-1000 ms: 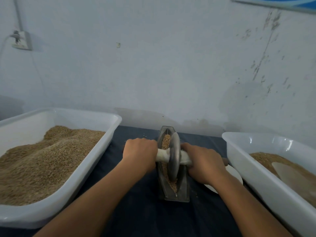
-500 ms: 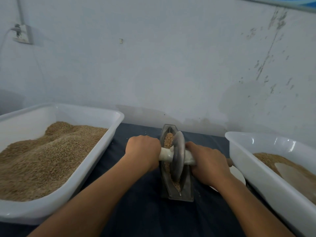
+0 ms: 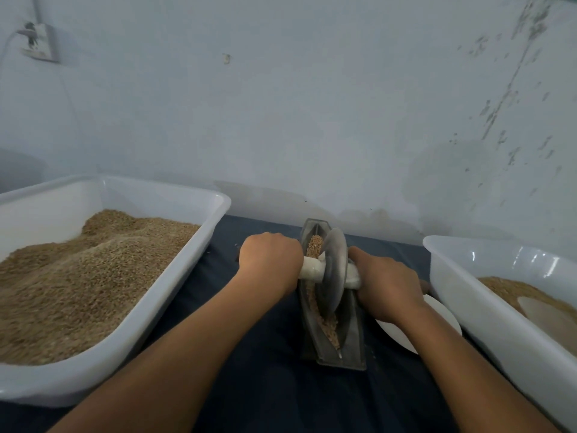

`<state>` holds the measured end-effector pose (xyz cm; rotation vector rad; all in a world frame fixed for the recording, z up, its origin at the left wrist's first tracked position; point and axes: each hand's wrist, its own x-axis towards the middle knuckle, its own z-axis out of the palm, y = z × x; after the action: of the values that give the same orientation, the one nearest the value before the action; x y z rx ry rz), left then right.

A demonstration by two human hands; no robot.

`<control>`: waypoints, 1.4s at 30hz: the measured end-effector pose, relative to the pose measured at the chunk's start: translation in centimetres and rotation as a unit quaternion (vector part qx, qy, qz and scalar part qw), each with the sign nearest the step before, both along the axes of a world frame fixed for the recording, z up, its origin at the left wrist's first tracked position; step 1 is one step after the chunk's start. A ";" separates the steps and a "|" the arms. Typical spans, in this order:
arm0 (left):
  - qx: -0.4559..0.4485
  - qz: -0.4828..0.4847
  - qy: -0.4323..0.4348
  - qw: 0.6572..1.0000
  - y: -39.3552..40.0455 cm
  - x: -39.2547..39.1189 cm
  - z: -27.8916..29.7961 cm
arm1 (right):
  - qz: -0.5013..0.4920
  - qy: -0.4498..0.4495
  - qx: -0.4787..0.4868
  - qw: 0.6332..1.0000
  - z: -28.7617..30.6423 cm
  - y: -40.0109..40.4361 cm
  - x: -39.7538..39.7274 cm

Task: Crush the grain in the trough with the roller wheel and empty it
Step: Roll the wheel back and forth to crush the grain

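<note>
Tubs number two, a white tub left and another tub right, each holding grain. Between them I see one trough, long axis near to far, on the surface. My left hand and right hand each curl round the roller wheel's white handle, wheel upright in the trough.

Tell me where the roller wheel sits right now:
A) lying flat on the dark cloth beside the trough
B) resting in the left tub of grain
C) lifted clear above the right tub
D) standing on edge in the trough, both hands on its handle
D: the roller wheel stands on edge in the trough over the grain, with the left hand and the right hand each gripping one end of its white handle.
</note>
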<state>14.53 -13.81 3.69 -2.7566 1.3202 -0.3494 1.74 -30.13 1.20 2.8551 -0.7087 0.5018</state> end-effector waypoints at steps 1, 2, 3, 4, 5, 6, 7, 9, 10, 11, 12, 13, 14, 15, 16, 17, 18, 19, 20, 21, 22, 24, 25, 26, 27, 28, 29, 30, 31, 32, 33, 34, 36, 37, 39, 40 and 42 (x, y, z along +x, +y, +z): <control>-0.002 0.000 0.001 1.000 -0.1 0.1 0.0 | 0.003 0.000 0.001 1.000 0.0 -0.1 0.1; -0.003 -0.001 0.002 1.000 -0.2 0.2 0.0 | 0.004 0.000 0.003 1.000 0.0 -0.3 0.1; -0.004 -0.002 0.003 1.000 -0.3 0.3 0.0 | 0.003 0.001 0.005 1.000 0.0 -0.4 0.1; -0.003 -0.003 0.004 1.000 -0.4 0.3 0.0 | 0.002 0.002 0.006 1.000 0.0 -0.4 0.1; -0.002 -0.004 0.005 1.000 -0.5 0.4 0.0 | 0.000 0.003 0.008 1.000 0.1 -0.4 0.1; 0.001 -0.006 0.005 1.000 -0.6 0.4 0.0 | -0.002 0.005 0.012 1.000 0.2 -0.5 0.1; 0.003 -0.007 0.005 1.000 -0.6 0.5 0.0 | -0.003 0.008 0.018 1.000 0.2 -0.5 0.2; 0.004 -0.007 0.003 1.000 -0.7 0.5 0.1 | -0.007 0.016 0.026 1.000 0.4 -0.6 0.3; 0.005 -0.006 0.005 1.000 -0.7 0.5 0.2 | -0.009 0.020 0.030 0.999 0.4 -0.7 0.4; 0.004 -0.005 0.008 1.000 -0.8 0.6 0.2 | -0.009 0.023 0.035 0.999 0.5 -0.8 0.5; 0.004 -0.004 0.010 1.000 -0.8 0.6 0.3 | -0.009 0.025 0.038 0.999 0.5 -0.9 0.6; 0.003 -0.003 0.013 1.000 -0.9 0.7 0.3 | -0.008 0.027 0.039 0.999 0.4 -1.0 0.7; 0.002 -0.003 0.014 1.000 -0.9 0.7 0.2 | -0.006 0.028 0.039 0.999 0.4 -1.1 0.9; 0.000 -0.004 0.013 1.000 -0.9 0.8 0.2 | -0.005 0.029 0.037 0.999 0.3 -1.2 0.9; -0.001 -0.004 0.010 1.000 -0.9 0.8 0.2 | -0.004 0.030 0.034 0.999 0.3 -1.3 1.0; 0.000 -0.003 0.008 1.000 -0.9 0.8 0.1 | -0.004 0.031 0.033 0.999 0.3 -1.4 1.1; 0.000 -0.003 0.007 1.000 -1.0 0.8 0.1 | -0.006 0.035 0.033 0.999 0.4 -1.5 1.2; 0.000 -0.003 0.009 1.000 -1.0 0.8 0.1 | -0.007 0.039 0.034 0.999 0.4 -1.6 1.3; 0.000 -0.003 0.010 1.000 -1.1 0.8 0.1 | -0.008 0.043 0.037 0.998 0.5 -1.6 1.4; 0.002 -0.003 0.012 1.000 -1.1 0.9 0.2 | -0.009 0.047 0.040 0.998 0.6 -1.7 1.4; 0.004 -0.004 0.015 1.000 -1.2 1.0 0.2 | -0.009 0.051 0.043 0.998 0.7 -1.8 1.5; 0.008 -0.006 0.020 1.000 -1.3 1.1 0.3 | -0.006 0.058 0.052 0.997 0.8 -1.9 1.7; 0.010 -0.007 0.021 1.000 -1.4 1.2 0.4 | -0.003 0.061 0.055 0.997 0.9 -2.0 1.8; 0.011 -0.007 0.020 1.000 -1.4 1.3 0.4 | -0.002 0.064 0.058 0.996 0.9 -2.1 1.9; 0.012 -0.007 0.020 1.000 -1.4 1.3 0.4 | -0.002 0.067 0.060 0.996 0.9 -2.2 2.1; 0.013 -0.007 0.019 1.000 -1.5 1.4 0.4 | -0.004 0.071 0.061 0.996 1.0 -2.3 2.2; 0.013 -0.006 0.017 1.000 -1.6 1.5 0.4 | -0.005 0.075 0.061 0.995 1.0 -2.4 2.3; 0.014 -0.005 0.014 1.000 -1.7 1.6 0.4 | -0.006 0.078 0.060 0.995 1.1 -2.5 2.5; 0.015 -0.003 0.010 1.000 -1.8 1.7 0.3 | -0.007 0.079 0.059 0.995 1.1 -2.6 2.6; 0.016 -0.002 0.006 1.000 -2.0 1.9 0.3 | -0.007 0.079 0.058 0.995 1.2 -2.6 2.7; 0.017 -0.001 0.003 1.000 -2.1 2.0 0.4 | -0.007 0.078 0.058 0.995 1.2 -2.7 2.8; 0.017 -0.001 0.003 1.000 -2.2 2.1 0.4 | -0.006 0.078 0.059 0.995 1.2 -2.8 2.8; 0.017 -0.002 0.006 1.000 -2.3 2.2 0.3 | -0.004 0.079 0.061 0.995 1.2 -2.9 2.9; 0.016 -0.002 0.007 1.000 -2.4 2.3 0.3 | -0.002 0.080 0.063 0.995 1.2 -3.0 3.0; 0.012 -0.002 0.006 1.000 -2.4 2.3 0.2 | -0.001 0.082 0.066 0.994 1.3 -3.0 3.0; 0.010 -0.001 0.004 1.000 -2.4 2.3 0.2 | -0.001 0.083 0.066 0.994 1.4 -3.0 3.0; 0.010 0.002 0.002 1.000 -2.3 2.3 0.2 | -0.003 0.079 0.066 0.995 1.4 -2.9 2.9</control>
<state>16.79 -16.15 3.89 -2.7446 1.3125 -0.3305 4.68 -33.01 2.64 2.9720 -0.7470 0.2308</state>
